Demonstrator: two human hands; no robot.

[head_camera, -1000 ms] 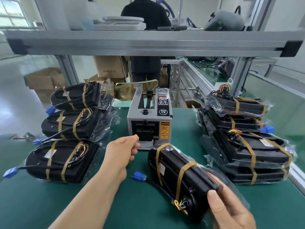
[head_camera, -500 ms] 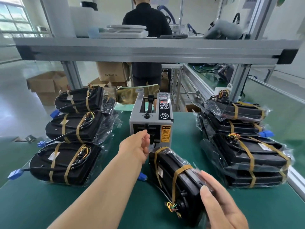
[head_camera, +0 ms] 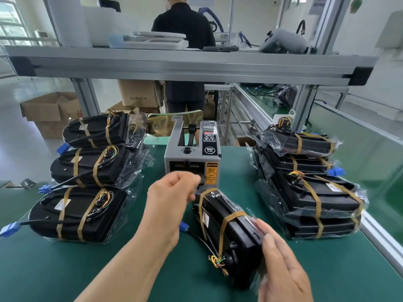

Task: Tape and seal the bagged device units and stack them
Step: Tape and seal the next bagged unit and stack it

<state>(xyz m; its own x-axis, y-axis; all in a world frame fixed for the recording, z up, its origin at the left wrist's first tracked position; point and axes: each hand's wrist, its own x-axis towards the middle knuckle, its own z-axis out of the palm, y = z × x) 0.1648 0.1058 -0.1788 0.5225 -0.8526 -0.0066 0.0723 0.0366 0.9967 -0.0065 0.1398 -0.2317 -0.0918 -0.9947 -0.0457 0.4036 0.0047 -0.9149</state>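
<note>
A black device unit (head_camera: 226, 223) in a clear bag, bound by two tan tape bands, lies tilted on the green mat (head_camera: 65, 269) in front of me. My right hand (head_camera: 281, 264) grips its near end over the plastic. My left hand (head_camera: 172, 199) reaches to the outlet of the grey tape dispenser (head_camera: 192, 153), thumb and forefinger pinched together there. Whatever lies between the fingertips is hidden. Three taped bagged units (head_camera: 87, 168) lie in a row on the left. A stack of taped units (head_camera: 309, 192) sits on the right.
An aluminium shelf beam (head_camera: 185, 64) crosses overhead, carrying a scale and a grey headset. A person in black stands behind the bench. Cardboard boxes (head_camera: 50, 110) sit on the floor at the left. The mat's right edge meets a metal rail (head_camera: 379, 234).
My left hand has moved forward from the mat up to the dispenser outlet and closed its fingertips. My right hand has kept hold of the unit, drawing it slightly nearer.
</note>
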